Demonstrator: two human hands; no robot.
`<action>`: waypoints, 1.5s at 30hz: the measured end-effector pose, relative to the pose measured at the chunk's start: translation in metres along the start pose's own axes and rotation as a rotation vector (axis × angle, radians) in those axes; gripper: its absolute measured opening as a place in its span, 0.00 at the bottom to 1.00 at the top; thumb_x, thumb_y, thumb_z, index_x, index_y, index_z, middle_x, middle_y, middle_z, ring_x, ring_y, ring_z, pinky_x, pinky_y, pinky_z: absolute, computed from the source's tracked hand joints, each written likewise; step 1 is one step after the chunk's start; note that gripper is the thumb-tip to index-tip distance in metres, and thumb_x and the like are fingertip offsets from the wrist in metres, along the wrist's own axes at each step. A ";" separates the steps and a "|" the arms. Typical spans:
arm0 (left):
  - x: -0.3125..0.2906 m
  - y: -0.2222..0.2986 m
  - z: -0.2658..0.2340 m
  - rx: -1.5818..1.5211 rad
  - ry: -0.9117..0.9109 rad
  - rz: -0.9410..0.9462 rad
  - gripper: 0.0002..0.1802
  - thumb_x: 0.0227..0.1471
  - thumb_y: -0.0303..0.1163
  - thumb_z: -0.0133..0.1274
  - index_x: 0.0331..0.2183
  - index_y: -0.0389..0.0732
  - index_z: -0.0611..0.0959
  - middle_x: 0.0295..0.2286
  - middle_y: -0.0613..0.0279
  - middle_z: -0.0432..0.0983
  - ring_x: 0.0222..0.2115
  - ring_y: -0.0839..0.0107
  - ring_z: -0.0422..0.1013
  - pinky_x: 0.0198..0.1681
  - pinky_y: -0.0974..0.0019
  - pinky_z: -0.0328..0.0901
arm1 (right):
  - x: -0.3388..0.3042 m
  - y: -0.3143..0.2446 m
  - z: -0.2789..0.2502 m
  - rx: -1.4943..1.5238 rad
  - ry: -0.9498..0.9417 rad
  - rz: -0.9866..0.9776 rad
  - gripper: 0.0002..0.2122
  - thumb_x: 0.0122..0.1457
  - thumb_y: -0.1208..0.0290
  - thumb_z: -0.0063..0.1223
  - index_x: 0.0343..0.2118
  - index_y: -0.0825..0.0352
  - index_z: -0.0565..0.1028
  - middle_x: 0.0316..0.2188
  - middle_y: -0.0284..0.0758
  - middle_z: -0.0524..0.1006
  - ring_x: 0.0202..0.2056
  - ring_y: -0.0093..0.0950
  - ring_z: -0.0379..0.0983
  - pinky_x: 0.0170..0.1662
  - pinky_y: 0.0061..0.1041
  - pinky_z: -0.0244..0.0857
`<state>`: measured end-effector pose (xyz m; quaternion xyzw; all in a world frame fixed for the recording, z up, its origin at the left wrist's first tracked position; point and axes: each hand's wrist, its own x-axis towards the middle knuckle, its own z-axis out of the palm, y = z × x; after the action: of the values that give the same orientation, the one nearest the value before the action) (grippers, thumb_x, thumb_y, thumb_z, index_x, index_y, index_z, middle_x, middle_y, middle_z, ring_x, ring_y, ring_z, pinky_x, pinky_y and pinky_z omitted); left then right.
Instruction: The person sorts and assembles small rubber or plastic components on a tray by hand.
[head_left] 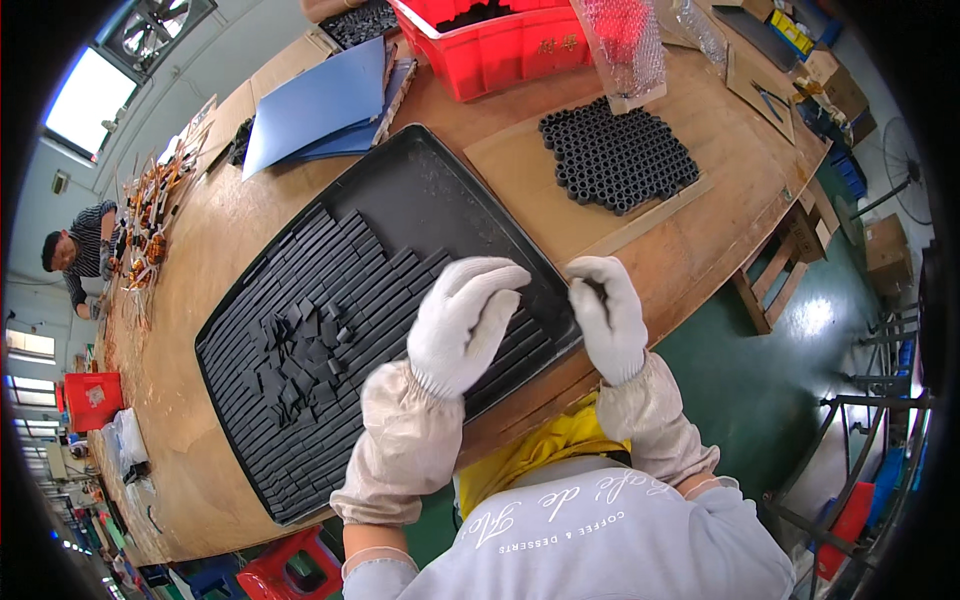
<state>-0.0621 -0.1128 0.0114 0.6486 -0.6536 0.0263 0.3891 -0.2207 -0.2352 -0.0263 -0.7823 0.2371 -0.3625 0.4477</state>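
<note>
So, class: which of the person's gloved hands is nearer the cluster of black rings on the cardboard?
Right. The right hand is just below the black rings; the left hand lies farther left, over the black tray.

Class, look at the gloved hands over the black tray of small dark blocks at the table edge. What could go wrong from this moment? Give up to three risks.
1. The black tray has its near corner at the table edge, so a nudge might tip it off.
2. The left hand hovers over neat rows of dark blocks; thick gloves could knock more loose, like the jumbled pile mid-tray.
3. The right hand seems to pinch a small dark piece beyond the tray's rim; dropped, it may fall to the floor.
</note>
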 end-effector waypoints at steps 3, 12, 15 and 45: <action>0.003 0.044 0.020 -0.696 0.235 -0.307 0.12 0.58 0.20 0.46 0.44 0.31 0.78 0.40 0.52 0.73 0.40 0.63 0.71 0.49 0.63 0.65 | -0.004 -0.031 0.011 0.575 0.213 0.291 0.12 0.70 0.69 0.36 0.50 0.69 0.68 0.34 0.31 0.72 0.40 0.20 0.70 0.47 0.21 0.66; -0.002 0.084 0.061 -0.855 -0.098 -0.039 0.40 0.57 0.21 0.46 0.65 0.29 0.46 0.66 0.38 0.39 0.68 0.50 0.34 0.67 0.53 0.37 | 0.025 -0.044 -0.006 0.731 0.427 0.253 0.18 0.70 0.54 0.36 0.33 0.64 0.71 0.18 0.23 0.64 0.16 0.13 0.58 0.20 0.15 0.53; -0.001 0.093 0.061 -0.940 -0.087 -0.123 0.39 0.58 0.22 0.45 0.66 0.31 0.46 0.66 0.42 0.40 0.68 0.53 0.38 0.67 0.56 0.38 | 0.032 -0.046 -0.007 0.474 0.571 0.103 0.19 0.70 0.57 0.37 0.30 0.66 0.73 0.18 0.25 0.66 0.16 0.14 0.58 0.20 0.15 0.55; 0.056 0.060 -0.003 -0.735 0.560 -0.335 0.53 0.59 0.70 0.22 0.38 0.29 0.83 0.57 0.37 0.63 0.56 0.47 0.63 0.61 0.47 0.53 | 0.012 -0.038 -0.038 0.573 0.021 -0.274 0.08 0.65 0.73 0.48 0.44 0.68 0.74 0.37 0.35 0.76 0.36 0.24 0.73 0.34 0.27 0.69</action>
<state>-0.1045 -0.1483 0.0718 0.5327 -0.3768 -0.0957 0.7517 -0.2416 -0.2451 0.0240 -0.6452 0.0223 -0.4796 0.5943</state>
